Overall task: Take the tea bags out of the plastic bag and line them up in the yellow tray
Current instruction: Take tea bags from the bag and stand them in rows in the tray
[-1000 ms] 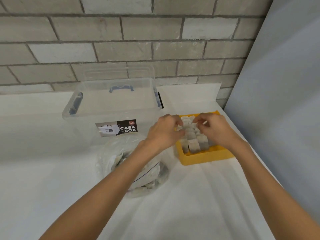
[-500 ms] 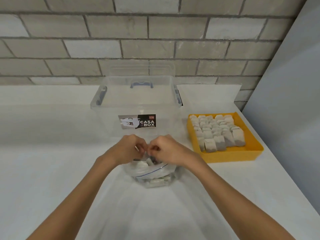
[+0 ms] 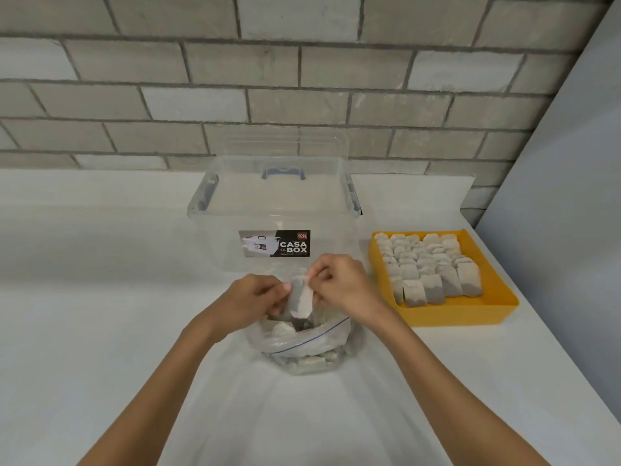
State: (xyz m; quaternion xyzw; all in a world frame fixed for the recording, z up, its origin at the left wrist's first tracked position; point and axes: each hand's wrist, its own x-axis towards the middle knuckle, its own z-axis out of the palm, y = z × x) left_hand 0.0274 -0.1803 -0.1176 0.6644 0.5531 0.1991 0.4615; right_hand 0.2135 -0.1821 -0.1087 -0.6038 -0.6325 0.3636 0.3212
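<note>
Paper tea bag (image 3: 300, 299) now pinched in both grips, left hand (image 3: 250, 302) and right hand (image 3: 342, 287), fingers curled on it, raised just above the plastic bag (image 3: 302, 344) mouth. Half a second ago both hands were down at that mouth. Judged: next piece drawn; tray (image 3: 497, 297), right of plastic bag, has front room.

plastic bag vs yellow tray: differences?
The plastic bag is clear and crumpled; the yellow tray is opaque and rigid. Tea bags lie jumbled in the plastic bag, in neat rows in the yellow tray. The left hand and right hand hold a tea bag over the plastic bag; nothing touches the yellow tray. Both sit on the table.
</note>
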